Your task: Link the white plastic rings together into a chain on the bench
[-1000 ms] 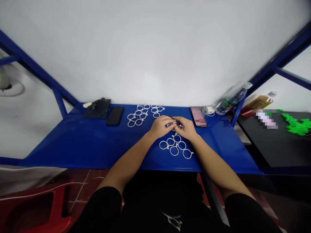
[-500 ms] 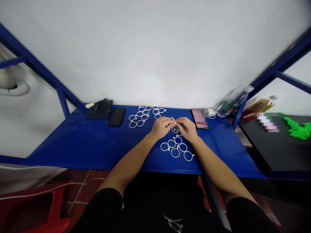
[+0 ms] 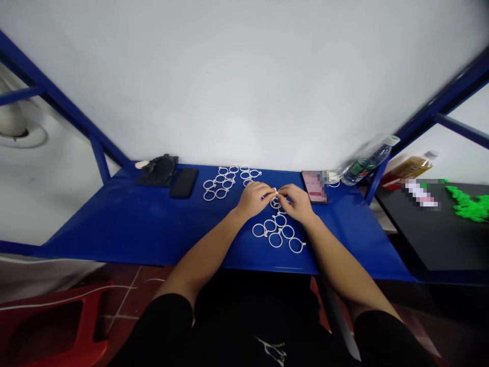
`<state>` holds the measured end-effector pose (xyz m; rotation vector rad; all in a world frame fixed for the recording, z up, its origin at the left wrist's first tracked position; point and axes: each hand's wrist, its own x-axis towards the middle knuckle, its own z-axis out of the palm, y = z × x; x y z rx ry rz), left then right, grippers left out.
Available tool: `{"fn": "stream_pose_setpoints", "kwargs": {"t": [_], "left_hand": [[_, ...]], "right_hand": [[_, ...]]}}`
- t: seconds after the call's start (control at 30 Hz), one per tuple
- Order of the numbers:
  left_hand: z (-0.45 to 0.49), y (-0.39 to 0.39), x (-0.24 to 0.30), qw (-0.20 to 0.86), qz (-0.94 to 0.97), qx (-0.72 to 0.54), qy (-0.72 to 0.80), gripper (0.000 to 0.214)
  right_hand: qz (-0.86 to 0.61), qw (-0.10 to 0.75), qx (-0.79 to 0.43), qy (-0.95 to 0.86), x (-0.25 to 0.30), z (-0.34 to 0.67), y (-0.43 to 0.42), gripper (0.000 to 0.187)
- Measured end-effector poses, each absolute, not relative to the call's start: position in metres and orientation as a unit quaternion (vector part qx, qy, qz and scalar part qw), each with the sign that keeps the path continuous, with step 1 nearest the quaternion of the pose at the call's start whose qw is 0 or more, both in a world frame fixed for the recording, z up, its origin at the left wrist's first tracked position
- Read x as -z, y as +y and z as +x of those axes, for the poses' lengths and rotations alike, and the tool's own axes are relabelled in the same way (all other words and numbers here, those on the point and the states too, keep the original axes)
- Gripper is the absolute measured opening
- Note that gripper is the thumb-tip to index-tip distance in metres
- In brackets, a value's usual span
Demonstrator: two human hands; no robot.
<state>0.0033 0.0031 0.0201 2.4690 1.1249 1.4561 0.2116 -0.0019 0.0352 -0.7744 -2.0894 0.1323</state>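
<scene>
My left hand [image 3: 252, 200] and my right hand [image 3: 296, 203] meet over the blue table, fingertips almost touching. Both pinch a small white curtain ring [image 3: 276, 193], mostly covered by the fingers. Several more white rings with small eyelets [image 3: 280, 232] lie below and between my hands, nearer the table's front edge. Left of my left hand is another group of white rings [image 3: 225, 179]. A few rings [image 3: 249, 173] lie just behind that hand, partly hidden by it.
A black phone [image 3: 184, 183] and a crumpled black bag [image 3: 160, 171] lie at the back left. Right of my hands are a lit phone [image 3: 315, 187], a white cable [image 3: 333, 178] and a leaning plastic bottle [image 3: 367, 165]. Blue frame bars [image 3: 100, 160] flank the table [image 3: 153, 224].
My fingertips have shifted slightly around the small ring, and less of it shows above them. The other rings lie as before.
</scene>
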Motion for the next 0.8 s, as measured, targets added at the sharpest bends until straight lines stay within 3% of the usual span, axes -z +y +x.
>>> {"fn": "stream_pose_setpoints", "kwargs": {"t": [0.13, 0.3, 0.53, 0.67, 0.8], "left_hand": [[-0.018, 0.018, -0.018, 0.025, 0.783, -0.438, 0.441, 0.018], [-0.048, 0.037, -0.006, 0.042, 0.767, -0.279, 0.576, 0.031], [-0.047, 0.035, -0.004, 0.049, 0.781, -0.185, 0.595, 0.030], [-0.039, 0.030, -0.008, 0.071, 0.782, -0.224, 0.577, 0.018], [-0.025, 0.023, -0.015, 0.089, 0.768, -0.400, 0.492, 0.012]], "right_hand": [[-0.336, 0.427, -0.030, -0.839, -0.041, 0.224, 0.003, 0.010], [-0.381, 0.427, -0.025, -0.820, -0.042, 0.233, 0.009, 0.016], [-0.375, 0.399, -0.044, -0.836, -0.033, 0.223, 0.006, 0.017], [-0.365, 0.380, -0.060, -0.848, -0.028, 0.219, 0.005, 0.016], [-0.369, 0.381, -0.065, -0.845, -0.028, 0.215, 0.003, 0.021]]}}
